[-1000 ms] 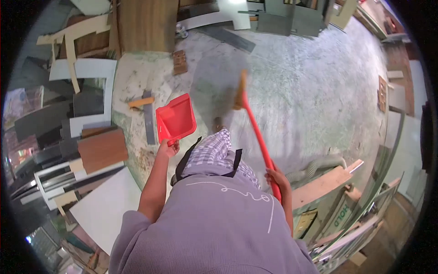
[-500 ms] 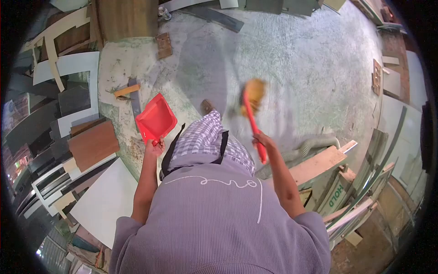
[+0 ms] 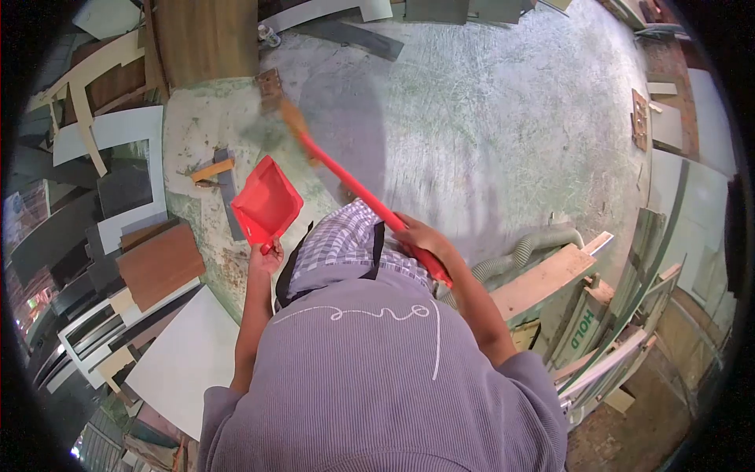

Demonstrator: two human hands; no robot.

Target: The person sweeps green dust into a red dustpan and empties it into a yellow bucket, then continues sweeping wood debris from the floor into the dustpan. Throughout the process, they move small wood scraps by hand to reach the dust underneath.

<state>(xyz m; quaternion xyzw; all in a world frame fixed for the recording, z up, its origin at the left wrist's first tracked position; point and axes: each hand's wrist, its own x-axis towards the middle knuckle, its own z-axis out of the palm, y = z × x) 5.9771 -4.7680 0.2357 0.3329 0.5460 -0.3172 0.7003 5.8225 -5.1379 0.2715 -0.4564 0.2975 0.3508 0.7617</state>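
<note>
A red dustpan hangs over the floor at left of centre, and my left hand is closed on its handle. My right hand is wrapped round the red handle of a brush, which slants up and to the left across the view. The brush's yellow-brown bristles are blurred and lie beyond the dustpan, near a small brown wooden piece. My shoe is mostly hidden behind the brush handle and my clothes.
An orange strip crosses a grey strip left of the dustpan. Boards and a brown panel are piled at left. A ribbed hose and planks lie at right. A dark plank is on the floor ahead.
The brush has swung from right of centre to the upper left, beyond the dustpan. My right hand has moved left with it. The dustpan has stayed nearly in place.
</note>
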